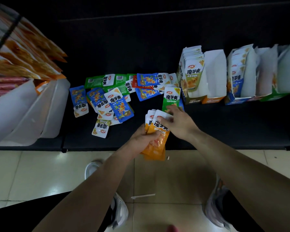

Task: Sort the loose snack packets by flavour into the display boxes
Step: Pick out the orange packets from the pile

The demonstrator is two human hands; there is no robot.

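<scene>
We are gathering one flavour: a fanned stack of orange foil snack packets with white tops (157, 136) is sitting in our left hand (143, 138), whose fingers are curling round the lower half. Our right hand (179, 122) is lying across the stack's top, thumb pressing on the front packet, its fairly straight fingers reaching just past it onto the lower edge of a green-and-white packet (171, 97); it is gripping nothing that we can see.

As we judge it, sorting is only partly done. The next move is calling for the orange stack to travel beyond and right of the right hand, to the white card display box with the orange base (213, 97), standing between an olive-fronted box (191, 76) and a blue-based box (236, 81).

Beyond the left hand, a loose heap of blue, green and red packets (114, 101) is waiting on the black shelf (224, 124).

Packets and boxes are showing "魔芋爽" in bold black, "20%" on corners, and a small red oval logo we cannot read.
</scene>
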